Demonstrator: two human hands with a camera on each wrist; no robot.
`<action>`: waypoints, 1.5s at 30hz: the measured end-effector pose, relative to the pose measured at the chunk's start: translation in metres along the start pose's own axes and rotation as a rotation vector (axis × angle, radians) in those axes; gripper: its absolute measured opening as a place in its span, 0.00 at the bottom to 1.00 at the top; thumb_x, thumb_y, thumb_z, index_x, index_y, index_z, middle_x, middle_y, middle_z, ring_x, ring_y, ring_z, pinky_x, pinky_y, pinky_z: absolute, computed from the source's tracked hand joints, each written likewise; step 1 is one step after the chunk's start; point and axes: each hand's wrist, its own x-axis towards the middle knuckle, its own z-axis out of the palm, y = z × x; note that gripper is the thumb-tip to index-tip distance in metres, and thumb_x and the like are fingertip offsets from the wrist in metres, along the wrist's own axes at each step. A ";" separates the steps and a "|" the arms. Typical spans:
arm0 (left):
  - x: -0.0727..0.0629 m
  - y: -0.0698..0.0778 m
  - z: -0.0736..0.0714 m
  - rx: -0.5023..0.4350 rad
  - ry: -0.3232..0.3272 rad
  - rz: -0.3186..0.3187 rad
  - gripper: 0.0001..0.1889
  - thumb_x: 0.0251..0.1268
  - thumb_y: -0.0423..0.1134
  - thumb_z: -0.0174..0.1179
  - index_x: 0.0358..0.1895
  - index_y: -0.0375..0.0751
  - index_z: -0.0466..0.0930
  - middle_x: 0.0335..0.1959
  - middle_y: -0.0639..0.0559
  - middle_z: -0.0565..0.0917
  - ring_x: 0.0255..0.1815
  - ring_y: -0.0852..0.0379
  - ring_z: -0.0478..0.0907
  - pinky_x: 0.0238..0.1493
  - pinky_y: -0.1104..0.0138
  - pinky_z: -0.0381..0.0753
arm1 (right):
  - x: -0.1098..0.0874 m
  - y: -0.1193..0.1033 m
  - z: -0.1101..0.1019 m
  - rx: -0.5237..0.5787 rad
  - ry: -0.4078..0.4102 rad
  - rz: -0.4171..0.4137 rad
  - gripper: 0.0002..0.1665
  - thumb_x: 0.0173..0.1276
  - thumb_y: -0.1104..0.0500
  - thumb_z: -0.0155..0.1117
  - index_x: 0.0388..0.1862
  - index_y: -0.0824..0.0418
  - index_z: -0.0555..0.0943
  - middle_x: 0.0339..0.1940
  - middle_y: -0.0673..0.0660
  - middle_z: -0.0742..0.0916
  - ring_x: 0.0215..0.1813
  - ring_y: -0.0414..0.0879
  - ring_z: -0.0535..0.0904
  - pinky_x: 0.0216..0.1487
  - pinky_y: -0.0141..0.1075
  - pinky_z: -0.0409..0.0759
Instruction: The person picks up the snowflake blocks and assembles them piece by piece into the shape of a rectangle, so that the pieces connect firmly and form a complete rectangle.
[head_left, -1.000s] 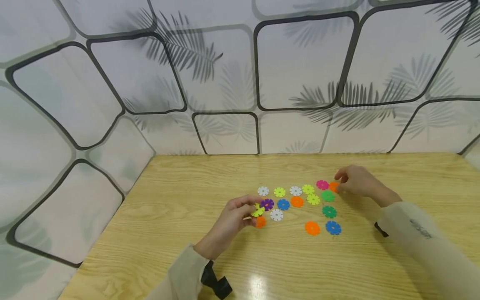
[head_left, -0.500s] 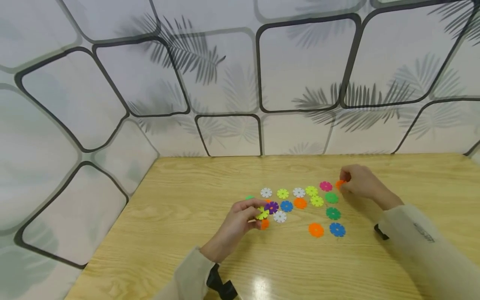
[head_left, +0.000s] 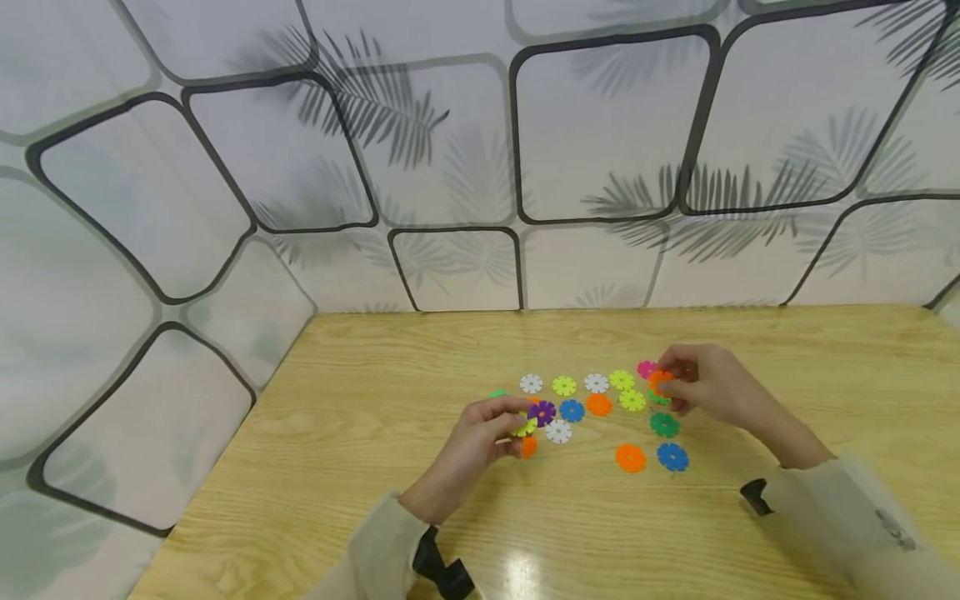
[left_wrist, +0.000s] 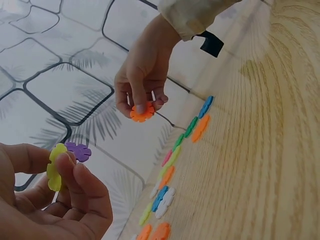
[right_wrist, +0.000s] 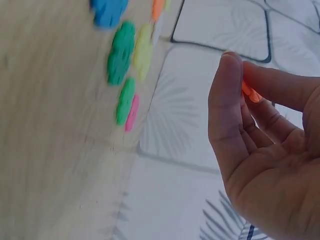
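From my end the left hand (head_left: 468, 433)'s pinching a yellow disc (left_wrist: 55, 172) that looks slotted to a purple disc (left_wrist: 80, 152), right hand (head_left: 708, 385)'s pinching an orange disc (left_wrist: 142, 113) above the table (head_left: 360, 400), so I'd guess it's joining time, next move being bringing them together squarely.

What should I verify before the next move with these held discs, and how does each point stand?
1. Right hand pinches the orange notched plastic-looking disc: ok.
2. Left hand holds the yellow notched plastic-looking disc: ok.
3. Purple notched plastic-looking disc firmly locked to the yellow one: cannot tell; they meet, but the joint is partly hidden.
4. Orange disc touching the purple one, if joining comes next: not ok; they are apart.
5. Nearer blue notched plastic-looking disc flat on the wooden table: ok.
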 end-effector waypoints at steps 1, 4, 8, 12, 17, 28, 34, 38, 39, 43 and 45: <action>0.000 0.000 0.000 0.001 -0.006 0.003 0.11 0.75 0.31 0.53 0.53 0.29 0.80 0.40 0.52 0.79 0.34 0.60 0.75 0.40 0.68 0.78 | -0.003 -0.003 0.002 0.023 0.000 -0.004 0.07 0.69 0.73 0.64 0.44 0.76 0.78 0.31 0.60 0.85 0.26 0.51 0.84 0.30 0.39 0.86; 0.000 -0.001 0.001 0.000 -0.015 0.000 0.11 0.74 0.31 0.56 0.53 0.29 0.80 0.37 0.53 0.81 0.34 0.60 0.76 0.40 0.69 0.78 | -0.012 -0.011 0.010 0.090 -0.002 -0.021 0.06 0.69 0.73 0.64 0.43 0.75 0.78 0.32 0.61 0.85 0.26 0.50 0.84 0.30 0.39 0.86; -0.001 -0.002 0.002 0.009 -0.014 -0.007 0.12 0.73 0.31 0.59 0.53 0.28 0.80 0.37 0.53 0.82 0.32 0.61 0.75 0.40 0.69 0.78 | -0.021 -0.018 0.020 0.183 -0.025 -0.057 0.07 0.70 0.74 0.63 0.43 0.78 0.77 0.32 0.64 0.85 0.26 0.49 0.84 0.30 0.39 0.86; -0.002 -0.004 0.003 0.030 -0.005 -0.006 0.11 0.72 0.32 0.61 0.52 0.28 0.81 0.37 0.52 0.82 0.31 0.61 0.74 0.39 0.69 0.78 | -0.024 -0.024 0.030 0.278 -0.052 -0.074 0.08 0.70 0.74 0.62 0.45 0.79 0.76 0.33 0.65 0.85 0.26 0.48 0.84 0.29 0.38 0.86; -0.002 -0.005 0.004 0.082 -0.023 0.011 0.12 0.72 0.33 0.61 0.51 0.27 0.80 0.36 0.52 0.82 0.32 0.60 0.75 0.38 0.70 0.78 | -0.025 -0.028 0.041 0.386 -0.070 -0.126 0.08 0.72 0.75 0.60 0.45 0.81 0.76 0.32 0.63 0.85 0.27 0.47 0.85 0.30 0.40 0.87; -0.006 -0.004 0.006 0.119 -0.068 0.017 0.13 0.73 0.32 0.58 0.53 0.25 0.79 0.34 0.53 0.80 0.32 0.61 0.74 0.38 0.71 0.78 | -0.028 -0.035 0.053 0.551 -0.076 -0.076 0.18 0.74 0.74 0.56 0.58 0.86 0.69 0.36 0.59 0.84 0.32 0.47 0.88 0.36 0.43 0.87; -0.007 -0.004 0.011 0.145 -0.116 0.011 0.13 0.75 0.34 0.57 0.54 0.26 0.78 0.35 0.53 0.79 0.33 0.60 0.74 0.41 0.71 0.78 | -0.031 -0.039 0.054 0.559 -0.077 -0.032 0.20 0.75 0.71 0.58 0.59 0.85 0.69 0.35 0.60 0.85 0.33 0.50 0.88 0.37 0.43 0.87; -0.008 -0.004 0.013 0.146 -0.134 0.012 0.13 0.76 0.34 0.56 0.54 0.27 0.77 0.35 0.52 0.78 0.33 0.60 0.74 0.41 0.71 0.77 | -0.032 -0.042 0.055 0.571 -0.095 -0.003 0.22 0.75 0.71 0.56 0.61 0.85 0.69 0.36 0.61 0.85 0.36 0.51 0.89 0.39 0.43 0.87; -0.008 -0.004 0.014 0.145 -0.135 0.012 0.13 0.76 0.34 0.56 0.54 0.27 0.77 0.35 0.52 0.78 0.33 0.60 0.73 0.40 0.71 0.77 | -0.032 -0.043 0.056 0.575 -0.099 0.004 0.22 0.76 0.71 0.56 0.61 0.85 0.69 0.37 0.61 0.85 0.37 0.51 0.89 0.40 0.43 0.87; -0.009 -0.004 0.015 0.150 -0.133 0.005 0.13 0.77 0.35 0.56 0.54 0.27 0.77 0.35 0.53 0.78 0.33 0.60 0.73 0.41 0.70 0.77 | -0.032 -0.044 0.058 0.587 -0.112 0.034 0.22 0.76 0.71 0.55 0.62 0.86 0.68 0.37 0.61 0.85 0.38 0.51 0.89 0.42 0.45 0.87; -0.008 -0.004 0.016 0.152 -0.135 0.003 0.13 0.77 0.35 0.55 0.54 0.26 0.77 0.35 0.53 0.79 0.33 0.60 0.73 0.41 0.70 0.77 | -0.033 -0.044 0.059 0.595 -0.113 0.049 0.22 0.76 0.71 0.55 0.63 0.86 0.68 0.38 0.61 0.85 0.38 0.50 0.89 0.43 0.45 0.87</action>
